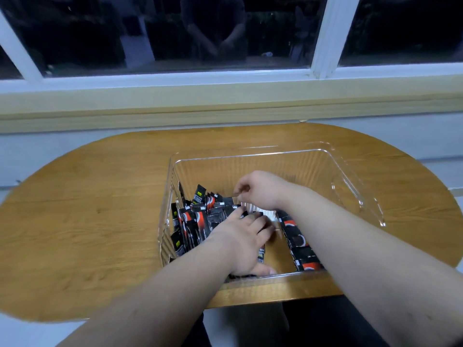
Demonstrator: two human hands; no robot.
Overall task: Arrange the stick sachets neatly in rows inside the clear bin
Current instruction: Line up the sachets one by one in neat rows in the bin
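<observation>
1. Centrally, the clear bin point(350, 176) stands on the near right part of an oval wooden table point(87, 209), its near wall close to the table's near edge.
2. Stick sachets point(195, 221), black with red marks, crowd the bin's left side, some upright and leaning, some tilted across one another.
3. A second row of sachets point(298, 241) lies flat along the bin floor, right of centre, running near to far.
4. Left hand point(240, 241): released, fingers straight and spread, resting on the sachets at mid-bin.
5. Right hand point(260, 191): fingers curled, pinching the top of a thin sachet point(236, 194) at the far end of the heap; blur hides detail.
6. Beyond the table, a white-framed window point(323, 46) shows dark glass.
</observation>
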